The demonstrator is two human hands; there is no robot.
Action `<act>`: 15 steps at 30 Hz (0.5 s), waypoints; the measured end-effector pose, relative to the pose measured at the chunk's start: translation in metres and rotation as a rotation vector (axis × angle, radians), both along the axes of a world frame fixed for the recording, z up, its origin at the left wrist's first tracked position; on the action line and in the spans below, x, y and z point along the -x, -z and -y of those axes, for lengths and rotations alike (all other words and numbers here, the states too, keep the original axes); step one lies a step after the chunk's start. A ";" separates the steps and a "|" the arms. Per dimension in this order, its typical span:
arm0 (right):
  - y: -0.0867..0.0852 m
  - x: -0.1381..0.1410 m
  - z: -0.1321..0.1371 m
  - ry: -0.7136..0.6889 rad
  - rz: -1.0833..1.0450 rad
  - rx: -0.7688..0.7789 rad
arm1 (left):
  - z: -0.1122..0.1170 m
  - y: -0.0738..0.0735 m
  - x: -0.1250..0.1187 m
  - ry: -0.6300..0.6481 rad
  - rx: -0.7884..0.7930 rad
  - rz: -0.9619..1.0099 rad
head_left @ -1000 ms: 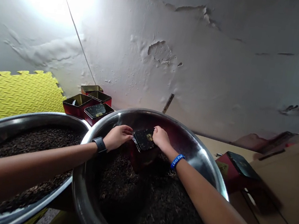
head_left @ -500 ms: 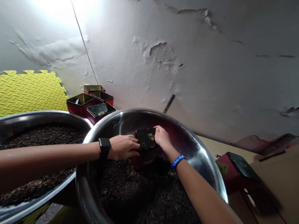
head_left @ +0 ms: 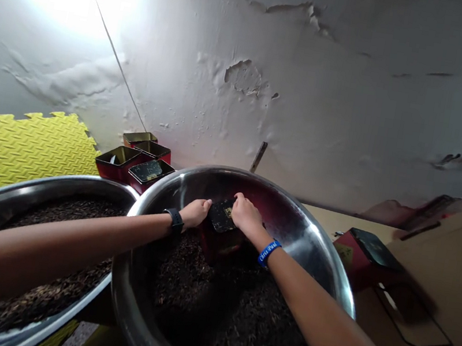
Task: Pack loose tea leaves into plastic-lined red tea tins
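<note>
Head camera: a square red tea tin [head_left: 220, 240] with a black lid [head_left: 222, 216] bearing a small gold label sits tilted at the far side of a large stainless steel basin [head_left: 230, 177], its lower part sunk in dark loose tea leaves [head_left: 218, 311]. The left hand [head_left: 193, 213] and right hand [head_left: 247, 215] close on it from opposite sides, so the grip is together, clamped on the tin. The left fingertips meet the lid's left edge, while the right hand lies slightly over its right edge, making the right hand the nearer of the two. The square lid shows no clear long axis; it lies turned, a corner toward the near side.

A black smartwatch [head_left: 174, 219] circles the left wrist and a blue wristband [head_left: 268, 253] the right. Left of the basin, a second steel basin [head_left: 40, 182] holds more leaves. Beyond them stand open red tins [head_left: 123, 162], with a yellow foam mat [head_left: 18, 157] far left. Another red tin [head_left: 355, 257] sits right.
</note>
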State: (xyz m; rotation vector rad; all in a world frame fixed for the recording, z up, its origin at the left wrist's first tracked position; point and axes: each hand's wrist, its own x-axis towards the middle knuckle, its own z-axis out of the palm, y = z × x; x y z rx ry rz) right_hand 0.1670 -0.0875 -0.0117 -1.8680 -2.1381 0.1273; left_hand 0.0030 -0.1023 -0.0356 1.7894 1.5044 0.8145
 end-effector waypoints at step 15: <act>-0.012 0.011 0.000 -0.365 0.231 -0.105 | 0.004 -0.002 -0.001 -0.124 -0.056 -0.171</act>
